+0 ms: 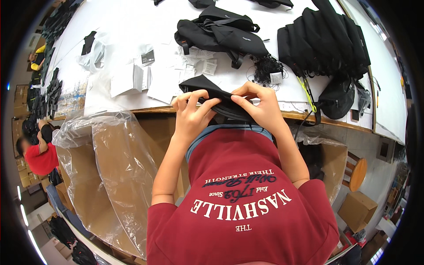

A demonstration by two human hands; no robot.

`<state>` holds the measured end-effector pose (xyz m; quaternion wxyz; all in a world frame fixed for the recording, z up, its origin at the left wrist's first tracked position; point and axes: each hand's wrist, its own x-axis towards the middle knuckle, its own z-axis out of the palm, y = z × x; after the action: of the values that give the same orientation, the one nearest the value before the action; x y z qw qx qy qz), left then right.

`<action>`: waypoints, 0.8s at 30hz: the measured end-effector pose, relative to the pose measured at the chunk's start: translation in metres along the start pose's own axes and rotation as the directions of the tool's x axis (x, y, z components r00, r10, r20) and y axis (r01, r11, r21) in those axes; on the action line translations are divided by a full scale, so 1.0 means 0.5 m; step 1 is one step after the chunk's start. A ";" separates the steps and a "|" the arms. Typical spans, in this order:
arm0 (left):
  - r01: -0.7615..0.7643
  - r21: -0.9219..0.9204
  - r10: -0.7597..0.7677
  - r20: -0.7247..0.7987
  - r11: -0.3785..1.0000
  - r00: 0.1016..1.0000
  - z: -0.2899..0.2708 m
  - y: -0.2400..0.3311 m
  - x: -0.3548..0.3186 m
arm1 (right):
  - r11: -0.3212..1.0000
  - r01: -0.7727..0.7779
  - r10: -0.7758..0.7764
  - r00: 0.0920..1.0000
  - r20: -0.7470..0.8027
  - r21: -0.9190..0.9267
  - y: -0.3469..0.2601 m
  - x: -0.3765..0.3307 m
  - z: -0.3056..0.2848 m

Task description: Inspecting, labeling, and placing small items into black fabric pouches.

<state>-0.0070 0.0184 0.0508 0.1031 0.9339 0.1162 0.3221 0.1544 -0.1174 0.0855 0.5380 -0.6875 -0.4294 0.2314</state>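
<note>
Both hands are up at the near edge of the white worktable (132, 26), and between them sits a small black fabric pouch bag (207, 88), soft and folded over on itself, held just above the wooden table lip. The left hand (191, 115) has its fingers curled over the top seam, thumb tucked beneath, pinching the cloth; the right hand (260, 108) does the same from the other side, fingertips pressed down on the dark rim, so both are closed on the bag. By the look of it this thing is light and floppy, with no stiffness to speak of: it sags wherever it is not supported. The woven cloth looks grippy enough, so a pinch at the seam or the bound edge, where the material is doubled, seems the surest hold; grabbing the loose middle would likely just bunch it up. Beyond the hands, paper tags and white folded sheets (132, 79) lie scattered on the table, a larger black sling bag with straps (221, 33) rests further back, and a heap of black bags (324, 39) is piled to the right. To the lower left stands a cardboard box lined with clear plastic film (110, 172), close beside the person's left forearm. Far off at the left edge, another person in a red shirt (39, 157) works low down.
</note>
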 end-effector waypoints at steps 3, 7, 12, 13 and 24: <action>-0.093 0.002 0.093 -0.036 0.996 0.995 -0.010 0.009 0.017 | 0.991 -0.065 0.057 0.996 0.069 0.116 -0.004 -0.003 -0.015; -0.180 -0.088 0.173 -0.086 0.980 0.981 -0.016 0.007 0.028 | 0.978 -0.148 0.120 0.976 0.182 0.146 -0.009 0.001 -0.025; -0.147 -0.122 0.138 -0.075 0.982 0.988 -0.020 0.006 0.023 | 0.985 -0.123 0.098 0.976 0.194 0.120 -0.020 -0.003 -0.019; -0.123 -0.131 0.114 -0.071 0.984 0.991 -0.020 0.006 0.023 | 0.989 -0.095 0.072 0.980 0.187 0.113 -0.019 -0.003 -0.016; 0.056 -0.307 0.058 0.350 0.950 0.935 -0.049 0.042 0.014 | 0.998 -0.047 0.053 0.990 -0.134 0.048 0.017 0.001 -0.010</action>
<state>-0.0136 0.0032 0.0792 0.2687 0.9484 0.0427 0.1625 0.1614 -0.1199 0.0791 0.5751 -0.7000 -0.3693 0.2069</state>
